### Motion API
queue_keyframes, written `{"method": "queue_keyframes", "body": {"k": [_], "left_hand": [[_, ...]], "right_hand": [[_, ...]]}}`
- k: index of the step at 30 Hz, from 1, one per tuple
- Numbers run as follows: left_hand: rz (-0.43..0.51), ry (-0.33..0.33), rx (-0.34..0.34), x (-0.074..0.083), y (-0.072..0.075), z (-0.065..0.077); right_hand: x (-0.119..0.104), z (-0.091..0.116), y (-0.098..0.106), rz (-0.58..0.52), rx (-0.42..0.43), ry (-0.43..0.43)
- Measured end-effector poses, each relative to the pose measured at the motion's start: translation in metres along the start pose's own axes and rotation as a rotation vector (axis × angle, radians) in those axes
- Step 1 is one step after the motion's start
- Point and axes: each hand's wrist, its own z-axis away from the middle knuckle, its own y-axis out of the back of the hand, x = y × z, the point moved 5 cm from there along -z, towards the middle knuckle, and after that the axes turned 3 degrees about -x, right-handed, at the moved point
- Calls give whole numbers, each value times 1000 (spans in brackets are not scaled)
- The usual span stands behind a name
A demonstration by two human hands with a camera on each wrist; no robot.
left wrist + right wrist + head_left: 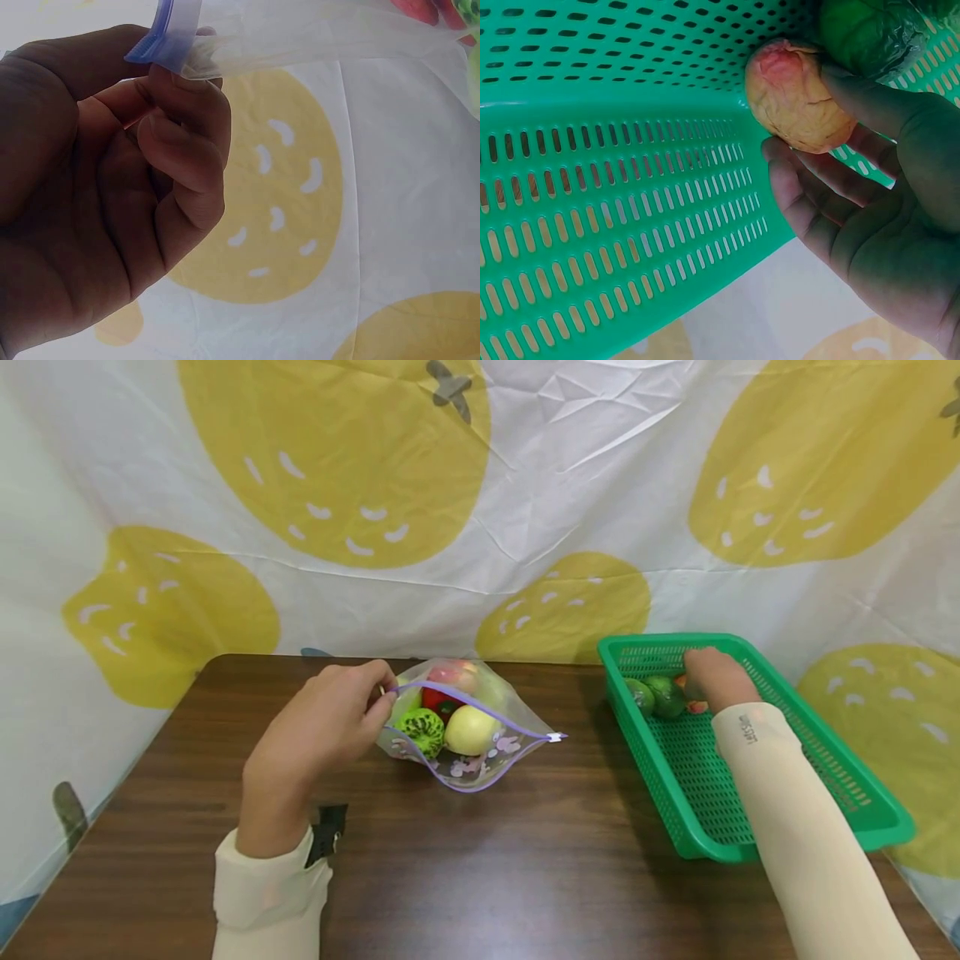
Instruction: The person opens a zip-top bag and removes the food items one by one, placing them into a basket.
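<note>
At the left, a clear zip bag with a purple zip edge lies with its mouth spread. My left hand pinches the zip's left end between thumb and finger, as the left wrist view also shows at the purple strip. Inside the bag are a pale yellow round fruit, a green striped one and several others. My right hand reaches into a green basket. There its thumb and fingers hold a wrinkled, orange-pink peach-like fruit near the basket's wall.
Dark green wrinkled fruits lie beside the right hand in the basket. A white slider sits at the bag's right corner. Behind the brown wooden table hangs a cloth with yellow fruit prints.
</note>
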Motion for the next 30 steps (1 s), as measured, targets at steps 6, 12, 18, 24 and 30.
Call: {"method": "queue_keyframes", "body": {"k": [6,12,18,24,30], "left_hand": [[-3,-5,-7,1,-1,-1],[-5,-10,0,1,-1,-1],[-14,-18,18,0,0,-1],[-13,-13,6,-2,-1,-1],[-8,-26,8,-2,-2,-1]], "right_hand": [[2,1,1,6,13,2],[-2,-1,14,64,57,18],[-28,4,42,117,132,81],[-73,32,84,71,276,171],[-129,90,117,-8,433,263]]}}
